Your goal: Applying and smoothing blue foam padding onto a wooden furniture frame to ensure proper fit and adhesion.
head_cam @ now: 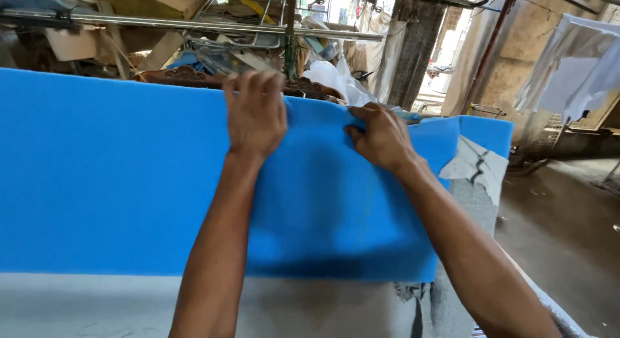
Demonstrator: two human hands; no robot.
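A wide blue foam sheet point(116, 183) stands upright across the view, draped over a grey counter point(97, 306); it looks light, soft and bendy, best gripped along its top edge. The left hand point(255, 112) curls closed over that edge near the middle, and just to its right the right hand point(381, 136) pinches the same edge, fingers shut on the foam.
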